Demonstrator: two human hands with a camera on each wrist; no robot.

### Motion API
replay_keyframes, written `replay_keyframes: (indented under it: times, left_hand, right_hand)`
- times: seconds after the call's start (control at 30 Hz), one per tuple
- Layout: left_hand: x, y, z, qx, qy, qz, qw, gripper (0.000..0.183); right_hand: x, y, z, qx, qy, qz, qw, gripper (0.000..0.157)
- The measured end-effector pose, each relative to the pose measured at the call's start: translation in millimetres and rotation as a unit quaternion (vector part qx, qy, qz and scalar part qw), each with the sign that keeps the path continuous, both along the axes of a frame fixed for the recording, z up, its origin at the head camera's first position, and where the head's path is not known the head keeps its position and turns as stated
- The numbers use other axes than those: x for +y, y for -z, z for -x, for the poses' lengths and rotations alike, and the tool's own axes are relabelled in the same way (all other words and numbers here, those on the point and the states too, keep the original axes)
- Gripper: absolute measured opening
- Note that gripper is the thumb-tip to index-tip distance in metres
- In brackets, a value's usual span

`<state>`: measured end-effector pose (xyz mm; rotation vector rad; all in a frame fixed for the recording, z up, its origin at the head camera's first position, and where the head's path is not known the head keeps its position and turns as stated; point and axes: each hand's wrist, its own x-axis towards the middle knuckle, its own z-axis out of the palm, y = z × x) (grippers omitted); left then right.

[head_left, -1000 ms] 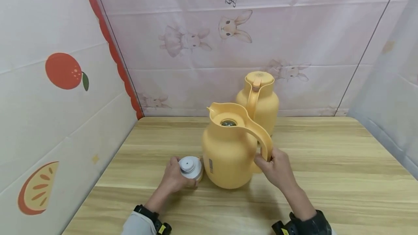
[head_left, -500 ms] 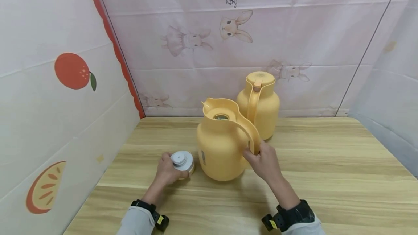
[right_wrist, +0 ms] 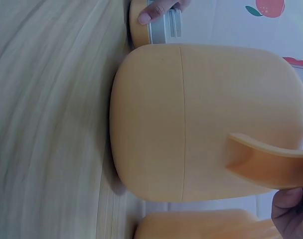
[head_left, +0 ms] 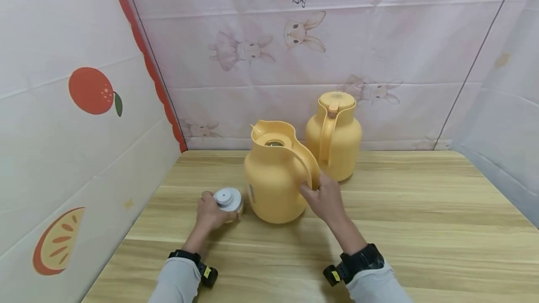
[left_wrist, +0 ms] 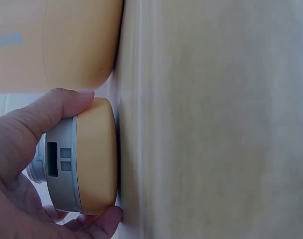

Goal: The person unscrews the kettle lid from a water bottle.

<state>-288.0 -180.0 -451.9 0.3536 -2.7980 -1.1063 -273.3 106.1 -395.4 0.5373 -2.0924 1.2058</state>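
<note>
My left hand [head_left: 210, 212] grips a round jug lid [head_left: 232, 204] with a grey top and a yellow base. In the left wrist view, thumb and fingers span the lid's sides [left_wrist: 95, 154], its flat yellow face at the tabletop. Just right of it, an upright yellow thermos jug [head_left: 271, 183] has an uncovered mouth, its spout toward the left. My right hand [head_left: 325, 198] holds the lower part of that jug's handle [right_wrist: 263, 162]. The right wrist view shows the jug's base close over the wood, with the lid beside it.
Behind and right of the held jug stands a second yellow thermos jug [head_left: 343, 139] with its lid on. The wooden table [head_left: 421, 228] meets a pink rabbit-print sheet [head_left: 252, 74] at the back and a white fruit-print sheet [head_left: 46, 162] at the left.
Both hands have moved left and toward the back wall, taking the lid and the uncovered jug along. The second jug has stayed put.
</note>
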Motion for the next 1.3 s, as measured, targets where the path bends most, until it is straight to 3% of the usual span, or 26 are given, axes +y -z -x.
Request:
replay_keyframes:
  times: [0.63,1.13,1.3]
  left_hand:
    - [-14.5,-0.3,23.1,-0.004,-0.030,-0.019,0.9994,0.091]
    - [-27.3,0.2,32.0,0.013,-0.060,0.001,0.9981,0.091]
    - [-30.5,-2.2,36.2,0.008,-0.062,-0.007,0.9980,0.090]
  right_hand:
    - [-33.8,-4.8,29.0,-0.002,0.006,0.003,1.000,0.009]
    - [-62.8,-8.7,45.0,-0.067,0.044,-0.021,0.997,0.012]
    - [-71.8,-11.8,51.0,-0.066,0.051,-0.035,0.996,0.014]
